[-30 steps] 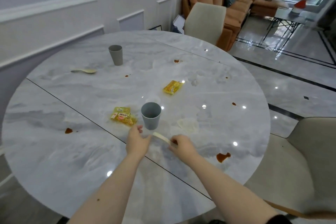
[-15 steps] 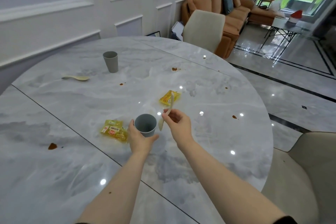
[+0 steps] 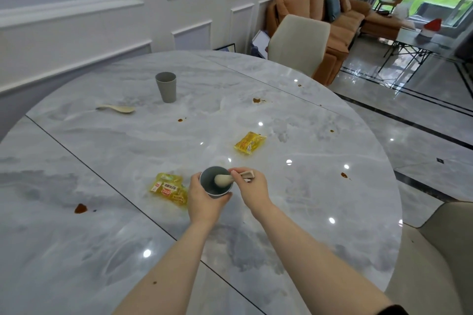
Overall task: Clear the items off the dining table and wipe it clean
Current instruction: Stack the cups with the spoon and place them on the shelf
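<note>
Clearing barely begun: left hand (image 3: pixel 204 199) wraps a cup (image 3: pixel 215 181) near the worktop (image 3: pixel 332 212) centre, right hand (image 3: pixel 252 186) pinching a spoon (image 3: pixel 230 178) into it. Second cup (image 3: pixel 166 86), spoon (image 3: pixel 118 108), two packets (image 3: pixel 169 188) (image 3: pixel 249 143) and stains (image 3: pixel 81 208) remain; wiping not started.

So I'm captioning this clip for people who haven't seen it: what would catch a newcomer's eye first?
Two hands meet over the near middle of the marble table: the left hand grips a grey cup while the right hand lowers a pale spoon bowl-first into it. Next come two yellow snack packets, one on either side of the cup, and brown sauce spots dotted about.
</note>
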Action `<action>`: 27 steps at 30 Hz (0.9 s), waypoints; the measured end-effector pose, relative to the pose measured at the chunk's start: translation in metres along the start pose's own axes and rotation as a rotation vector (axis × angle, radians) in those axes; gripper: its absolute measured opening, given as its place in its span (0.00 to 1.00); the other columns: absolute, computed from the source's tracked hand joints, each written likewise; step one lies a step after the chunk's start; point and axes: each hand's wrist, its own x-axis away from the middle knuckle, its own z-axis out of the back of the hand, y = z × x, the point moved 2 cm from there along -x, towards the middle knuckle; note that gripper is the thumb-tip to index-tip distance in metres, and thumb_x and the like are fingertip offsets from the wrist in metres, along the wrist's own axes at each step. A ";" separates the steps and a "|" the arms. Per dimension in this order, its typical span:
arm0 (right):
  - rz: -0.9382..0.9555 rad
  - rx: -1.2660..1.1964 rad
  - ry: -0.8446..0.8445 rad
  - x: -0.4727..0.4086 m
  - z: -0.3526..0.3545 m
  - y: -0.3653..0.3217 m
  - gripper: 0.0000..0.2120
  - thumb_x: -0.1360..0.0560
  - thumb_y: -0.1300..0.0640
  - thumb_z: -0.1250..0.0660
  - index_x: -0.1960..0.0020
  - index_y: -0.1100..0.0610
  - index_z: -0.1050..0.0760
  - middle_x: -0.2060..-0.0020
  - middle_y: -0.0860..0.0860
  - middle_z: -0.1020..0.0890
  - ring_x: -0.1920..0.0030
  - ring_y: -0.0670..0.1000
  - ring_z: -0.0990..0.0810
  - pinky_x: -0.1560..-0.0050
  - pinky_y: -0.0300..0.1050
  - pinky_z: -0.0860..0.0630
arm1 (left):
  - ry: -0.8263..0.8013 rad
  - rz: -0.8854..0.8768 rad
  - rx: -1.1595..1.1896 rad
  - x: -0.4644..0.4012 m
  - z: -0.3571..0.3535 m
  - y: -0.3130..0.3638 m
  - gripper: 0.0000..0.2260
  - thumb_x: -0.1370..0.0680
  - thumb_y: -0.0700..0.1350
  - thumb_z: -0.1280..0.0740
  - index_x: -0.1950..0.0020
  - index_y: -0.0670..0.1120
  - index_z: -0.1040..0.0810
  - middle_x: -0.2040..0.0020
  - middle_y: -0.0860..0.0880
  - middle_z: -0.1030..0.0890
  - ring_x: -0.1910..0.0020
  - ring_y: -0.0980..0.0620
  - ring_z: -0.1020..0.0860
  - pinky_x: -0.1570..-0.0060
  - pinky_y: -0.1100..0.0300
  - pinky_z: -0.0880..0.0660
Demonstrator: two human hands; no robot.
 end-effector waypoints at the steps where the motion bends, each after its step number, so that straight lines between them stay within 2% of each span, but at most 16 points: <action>1: -0.003 0.017 -0.012 0.000 -0.002 -0.002 0.07 0.26 0.62 0.32 0.51 0.64 0.18 0.54 0.56 0.16 0.54 0.51 0.20 0.54 0.35 0.25 | -0.001 -0.009 0.006 -0.001 0.003 0.001 0.33 0.40 0.40 0.20 0.41 0.49 0.32 0.46 0.51 0.24 0.49 0.53 0.24 0.52 0.62 0.28; 7: 0.067 0.086 -0.040 0.007 -0.017 -0.022 0.02 0.27 0.62 0.31 0.57 0.57 0.21 0.61 0.53 0.19 0.59 0.49 0.23 0.54 0.44 0.25 | 0.016 -0.057 -0.009 -0.004 0.022 0.011 0.33 0.41 0.41 0.19 0.41 0.49 0.31 0.46 0.52 0.23 0.49 0.53 0.23 0.56 0.68 0.28; 9: 0.099 0.081 -0.041 0.008 -0.025 -0.030 0.02 0.28 0.64 0.30 0.56 0.60 0.21 0.61 0.53 0.19 0.61 0.49 0.23 0.57 0.40 0.25 | 0.036 -0.068 -0.020 -0.005 0.032 0.017 0.34 0.41 0.43 0.19 0.40 0.49 0.31 0.46 0.52 0.23 0.49 0.53 0.23 0.56 0.66 0.26; 12: 0.136 0.088 -0.049 0.012 -0.041 -0.043 0.05 0.29 0.66 0.29 0.56 0.59 0.23 0.62 0.53 0.21 0.62 0.48 0.24 0.59 0.38 0.25 | 0.079 -0.081 -0.039 -0.007 0.050 0.022 0.36 0.43 0.45 0.19 0.40 0.50 0.31 0.46 0.52 0.22 0.48 0.52 0.23 0.51 0.57 0.22; 15: 0.152 0.115 -0.073 0.017 -0.061 -0.055 0.06 0.29 0.65 0.29 0.58 0.56 0.25 0.62 0.53 0.21 0.61 0.49 0.23 0.58 0.41 0.24 | 0.125 -0.081 -0.055 -0.009 0.072 0.028 0.36 0.43 0.47 0.19 0.40 0.51 0.31 0.45 0.53 0.22 0.48 0.53 0.23 0.51 0.58 0.23; 19: 0.151 0.147 -0.130 0.028 -0.090 -0.072 0.05 0.28 0.64 0.31 0.54 0.57 0.26 0.57 0.53 0.20 0.58 0.51 0.21 0.64 0.34 0.26 | 0.179 -0.106 -0.101 -0.015 0.106 0.034 0.36 0.44 0.49 0.19 0.40 0.52 0.31 0.45 0.52 0.22 0.48 0.52 0.22 0.50 0.54 0.22; 22: 0.163 0.155 -0.167 0.029 -0.110 -0.092 0.06 0.28 0.65 0.31 0.55 0.57 0.27 0.58 0.52 0.21 0.59 0.50 0.22 0.66 0.31 0.29 | 0.207 -0.108 -0.121 -0.026 0.131 0.044 0.36 0.44 0.50 0.19 0.40 0.52 0.31 0.45 0.53 0.22 0.47 0.52 0.22 0.50 0.55 0.22; 24: 0.188 0.163 -0.178 0.025 -0.125 -0.106 0.07 0.29 0.66 0.31 0.55 0.57 0.27 0.59 0.51 0.21 0.59 0.50 0.22 0.65 0.32 0.28 | 0.221 -0.113 -0.115 -0.036 0.145 0.050 0.36 0.44 0.50 0.19 0.40 0.52 0.31 0.46 0.53 0.22 0.48 0.52 0.22 0.50 0.54 0.22; 27: 0.213 0.178 -0.187 0.014 -0.148 -0.122 0.07 0.29 0.65 0.30 0.55 0.57 0.26 0.57 0.52 0.20 0.56 0.52 0.20 0.58 0.39 0.24 | 0.228 -0.116 -0.090 -0.057 0.161 0.057 0.35 0.43 0.50 0.19 0.40 0.52 0.31 0.46 0.53 0.22 0.48 0.51 0.22 0.49 0.53 0.22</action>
